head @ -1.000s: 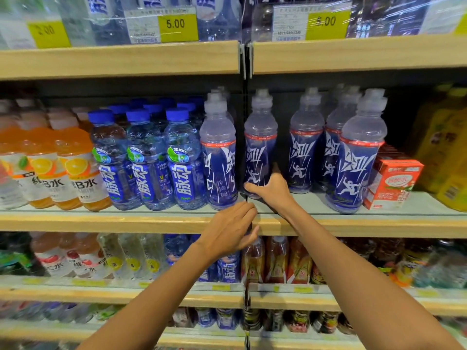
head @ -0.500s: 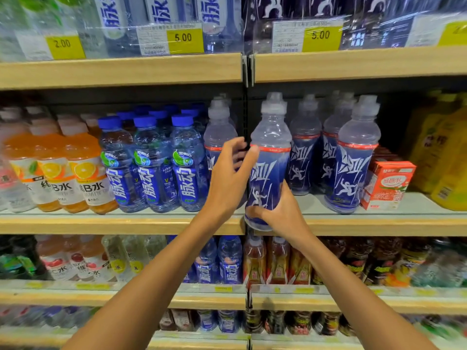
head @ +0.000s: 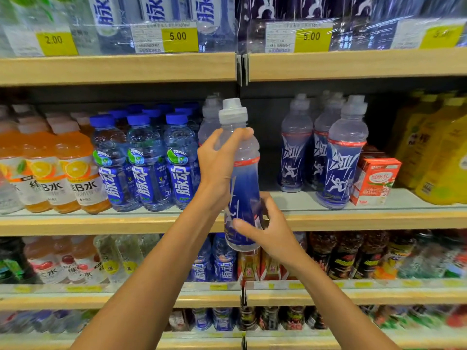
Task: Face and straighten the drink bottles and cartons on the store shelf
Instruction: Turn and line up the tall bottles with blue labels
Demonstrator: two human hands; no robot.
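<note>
Right now the sports bottle (head: 243,178) is off the middle shelf (head: 353,219) entirely, held in the air in front of its wooden edge and leaning a little to the left. The left hand (head: 217,162) is wrapped round the clear shoulder just under the grey cap, fingers curled about the neck. The right hand (head: 273,231) cups the lower body, with the thumb lying across the blue label. A two-handed hold like this, one high and one low, lets the bottle be spun about its own axis, and that seems to be the point: the running-figure print sits off to one side, not square to the aisle. Behind it a bare patch of shelf lies open beside the matching bottles (head: 343,157), which stand upright with their prints forward, and that is probably where this one belongs. A red carton (head: 376,178) stands just beside those bottles, at a slight angle to the shelf edge.
</note>
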